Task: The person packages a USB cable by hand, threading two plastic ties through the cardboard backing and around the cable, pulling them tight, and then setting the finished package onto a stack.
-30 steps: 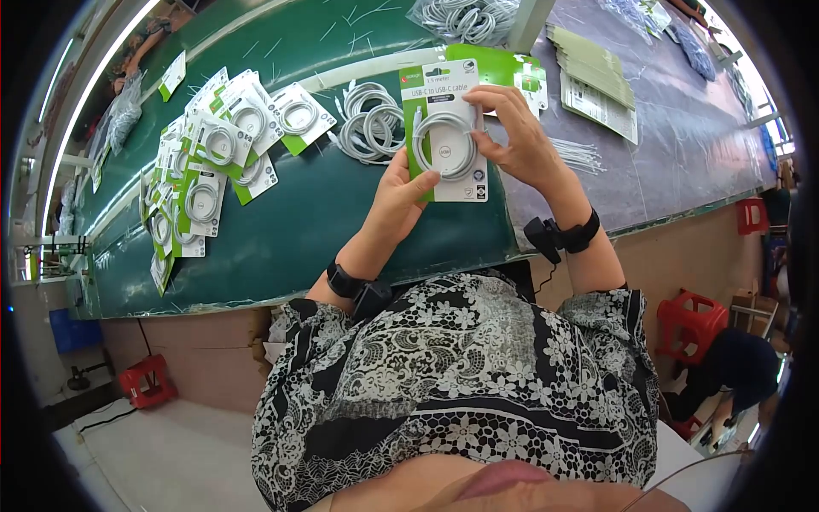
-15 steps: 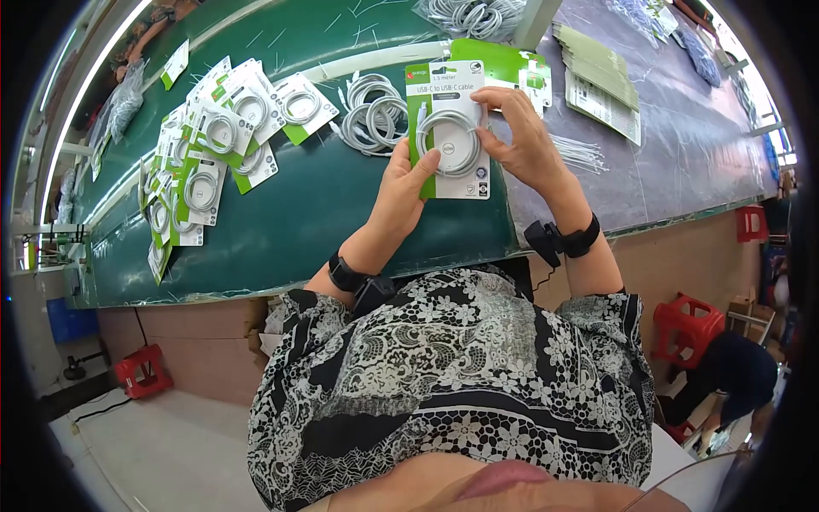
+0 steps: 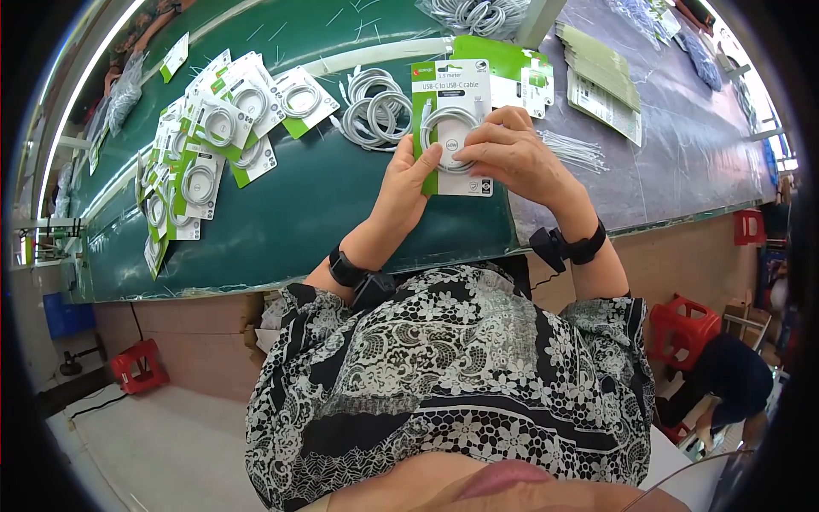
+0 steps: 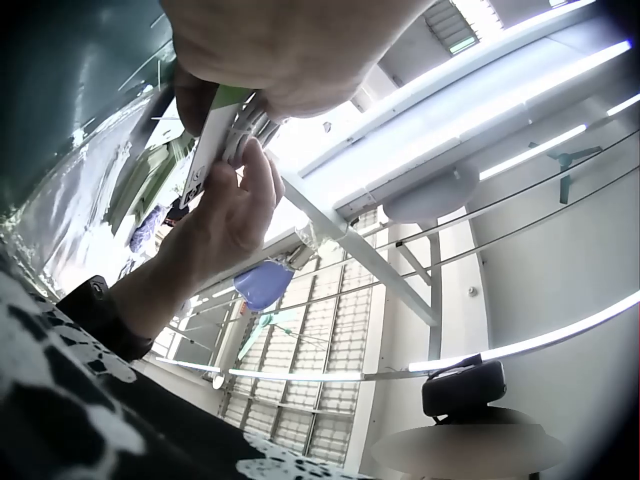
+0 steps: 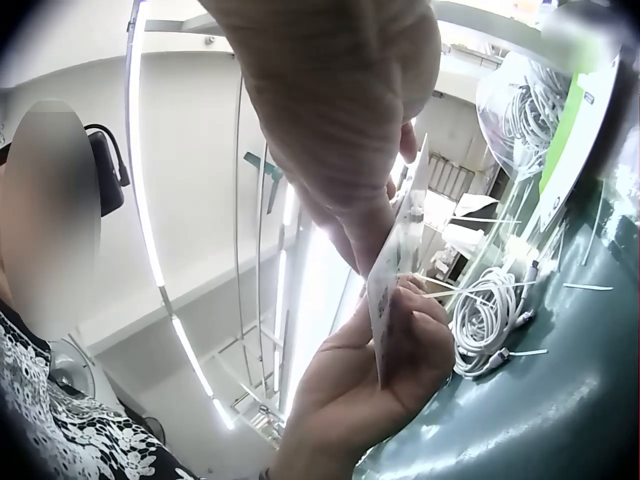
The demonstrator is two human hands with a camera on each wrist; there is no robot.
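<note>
In the head view my left hand grips a green-and-white USB-C cable card by its lower left edge, thumb on the front. A coiled white cable lies against the card's face. The fingers of my right hand are bent and pinch the coil at its lower right. The card shows edge-on in the left wrist view, with the right fingertips at the coil. From the right wrist, the left hand is seen behind the card, its fingers partly hidden.
Loose coiled cables lie behind the card on the green table. Packed cable cards are heaped at the left. To the right are white ties, green cards and a card stack. Bagged cables sit at the back.
My right hand has moved down from the card's upper right edge to the lower right of the coil, its fingers now bent more. The left hand keeps its hold on the card.
</note>
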